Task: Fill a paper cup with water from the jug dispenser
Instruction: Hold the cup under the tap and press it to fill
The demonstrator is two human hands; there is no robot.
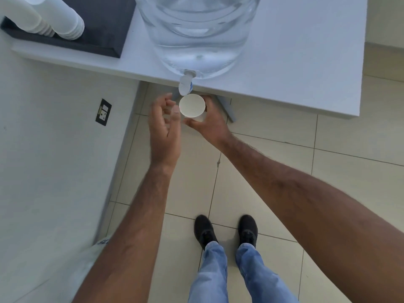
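Note:
A clear water jug (pixel 197 33) stands on the white table (pixel 306 68), its white tap (pixel 185 84) jutting over the front edge. Just below and in front of the tap is a white paper cup (pixel 192 105), upright, with its mouth facing me. My right hand (pixel 209 122) is wrapped around the cup from the right and underneath. My left hand (pixel 165 125) hovers just left of the cup, fingers spread and holding nothing, its fingertips near the tap. No stream of water is visible.
Stacks of white paper cups (pixel 50 20) lie on a dark tray (pixel 105 33) at the table's back left. A white wall with a socket (pixel 103 111) is on the left. Tiled floor, my shoes (pixel 226 230) and a table leg (pixel 228 110) lie below.

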